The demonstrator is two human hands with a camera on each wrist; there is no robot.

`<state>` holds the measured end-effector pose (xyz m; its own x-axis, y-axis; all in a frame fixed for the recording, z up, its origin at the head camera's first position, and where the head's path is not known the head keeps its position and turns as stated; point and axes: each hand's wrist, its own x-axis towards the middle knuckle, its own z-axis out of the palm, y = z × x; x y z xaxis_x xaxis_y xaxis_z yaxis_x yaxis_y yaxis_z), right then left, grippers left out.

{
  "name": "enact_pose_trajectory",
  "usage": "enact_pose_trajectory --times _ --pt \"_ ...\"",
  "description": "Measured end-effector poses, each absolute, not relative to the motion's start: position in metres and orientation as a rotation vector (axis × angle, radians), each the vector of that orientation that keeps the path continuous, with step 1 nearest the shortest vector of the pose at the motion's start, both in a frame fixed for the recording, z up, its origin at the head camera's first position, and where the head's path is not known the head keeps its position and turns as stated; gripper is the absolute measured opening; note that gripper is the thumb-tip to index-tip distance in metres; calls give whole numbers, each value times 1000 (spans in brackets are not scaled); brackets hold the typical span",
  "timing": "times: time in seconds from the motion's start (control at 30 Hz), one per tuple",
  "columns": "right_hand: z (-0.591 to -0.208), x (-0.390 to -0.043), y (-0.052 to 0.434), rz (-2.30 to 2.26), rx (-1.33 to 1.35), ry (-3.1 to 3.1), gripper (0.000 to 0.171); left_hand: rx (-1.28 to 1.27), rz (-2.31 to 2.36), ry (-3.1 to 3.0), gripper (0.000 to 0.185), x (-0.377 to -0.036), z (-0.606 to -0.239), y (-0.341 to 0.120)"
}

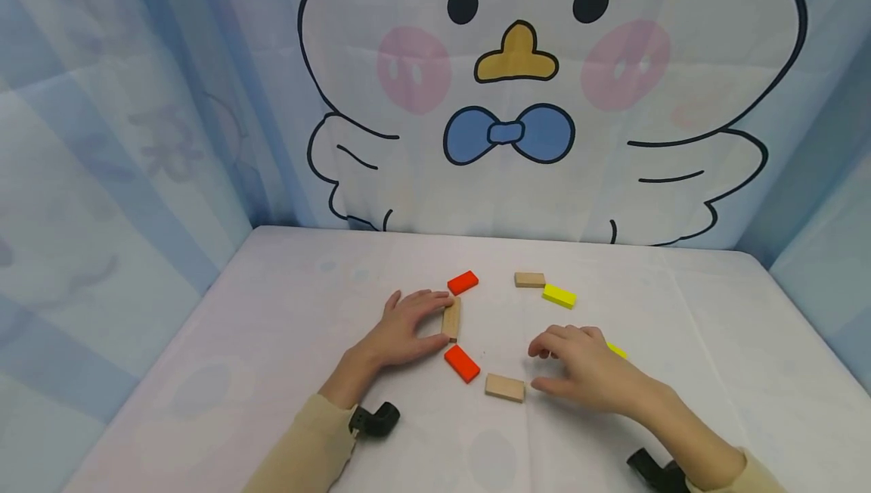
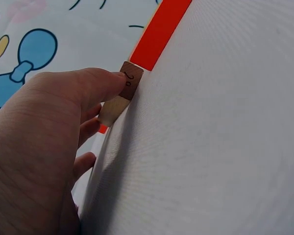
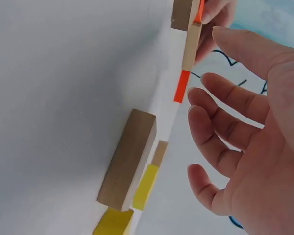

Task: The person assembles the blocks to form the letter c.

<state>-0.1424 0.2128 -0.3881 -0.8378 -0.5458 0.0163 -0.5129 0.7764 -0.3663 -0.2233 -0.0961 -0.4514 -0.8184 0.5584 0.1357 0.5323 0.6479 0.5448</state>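
Note:
My left hand (image 1: 408, 330) pinches a plain wooden block (image 1: 451, 319) lengthwise, thumb at its near end and fingertips at its far end. In the left wrist view, the thumb presses on the block's end face (image 2: 132, 78), which bears a small dark mark. One red block (image 1: 463, 283) lies just beyond this block, and another red block (image 1: 462, 364) just before it. My right hand (image 1: 581, 368) hovers above the table with loosely bent fingers and nothing in them. Near its thumb lies a wooden block (image 1: 505, 388). Another wooden block (image 3: 127, 159) appears below it in the right wrist view, hidden in the head view.
Toward the back are a wooden block (image 1: 529, 280) and a yellow block (image 1: 559, 296) with their corners close together. A second yellow block (image 1: 616, 350) peeks out behind my right hand. The blocks form a rough ring on the white-covered table (image 1: 272, 311). A printed curtain (image 1: 510, 198) stands behind.

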Motion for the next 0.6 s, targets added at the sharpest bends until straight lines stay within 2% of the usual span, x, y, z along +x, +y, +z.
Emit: enact_pose_trajectory --times 0.6 --pt "-402 -142 196 -448 -1035 2787 22 927 925 2807 60 -223 -452 -97"
